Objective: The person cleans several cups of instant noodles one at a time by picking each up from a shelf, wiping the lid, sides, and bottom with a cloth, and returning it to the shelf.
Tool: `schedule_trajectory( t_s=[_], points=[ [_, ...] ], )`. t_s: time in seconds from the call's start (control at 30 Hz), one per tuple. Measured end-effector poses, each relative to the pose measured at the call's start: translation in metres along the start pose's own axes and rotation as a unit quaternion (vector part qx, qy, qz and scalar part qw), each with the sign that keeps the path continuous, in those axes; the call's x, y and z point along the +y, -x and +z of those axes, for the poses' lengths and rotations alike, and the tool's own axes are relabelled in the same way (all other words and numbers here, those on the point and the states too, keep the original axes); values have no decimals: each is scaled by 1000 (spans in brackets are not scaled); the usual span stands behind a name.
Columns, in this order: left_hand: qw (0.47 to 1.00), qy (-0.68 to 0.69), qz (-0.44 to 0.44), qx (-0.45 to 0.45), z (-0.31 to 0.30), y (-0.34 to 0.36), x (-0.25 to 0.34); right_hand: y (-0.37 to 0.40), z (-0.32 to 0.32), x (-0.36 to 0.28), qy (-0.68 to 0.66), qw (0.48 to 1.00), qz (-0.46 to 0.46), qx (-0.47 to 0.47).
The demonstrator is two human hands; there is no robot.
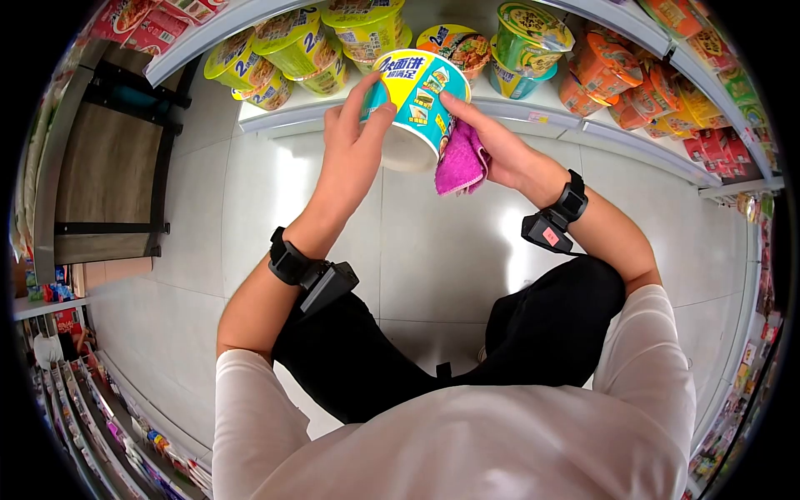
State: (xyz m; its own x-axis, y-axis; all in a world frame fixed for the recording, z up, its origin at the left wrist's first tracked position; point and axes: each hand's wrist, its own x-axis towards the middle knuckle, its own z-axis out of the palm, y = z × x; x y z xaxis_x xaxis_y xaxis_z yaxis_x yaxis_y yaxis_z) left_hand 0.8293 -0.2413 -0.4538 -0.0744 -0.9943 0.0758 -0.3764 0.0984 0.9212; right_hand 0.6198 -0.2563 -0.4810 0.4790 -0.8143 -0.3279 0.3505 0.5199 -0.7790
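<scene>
Between my two hands is a blue and yellow instant noodle cup, tilted so its white base faces toward me. My left hand grips its left side, fingers and thumb against the wall. On the right side, my right hand presses the cup with its thumb and also holds a purple cloth, which hangs below the palm and touches the cup's wall. The fingers of my right hand are mostly hidden behind the cloth and cup. Just beyond the cup is the bottom shelf's front edge.
Stacked yellow-green noodle cups stand on the shelf at left. A green cup and several orange cups stand to the right. A wood-panelled unit is on my left, and grey floor tiles lie below.
</scene>
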Motion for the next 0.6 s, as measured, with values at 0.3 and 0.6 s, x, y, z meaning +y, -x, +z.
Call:
schedule_trajectory(
  t_s=[0.3,0.6],
  points=[
    [1000,-15,4,2,0,-1,-2,-1,-1,1,-18,1000,3,-7],
    [998,3,-52,-33,-2,5,10,5,8,1,-23,999,3,45]
  ],
)
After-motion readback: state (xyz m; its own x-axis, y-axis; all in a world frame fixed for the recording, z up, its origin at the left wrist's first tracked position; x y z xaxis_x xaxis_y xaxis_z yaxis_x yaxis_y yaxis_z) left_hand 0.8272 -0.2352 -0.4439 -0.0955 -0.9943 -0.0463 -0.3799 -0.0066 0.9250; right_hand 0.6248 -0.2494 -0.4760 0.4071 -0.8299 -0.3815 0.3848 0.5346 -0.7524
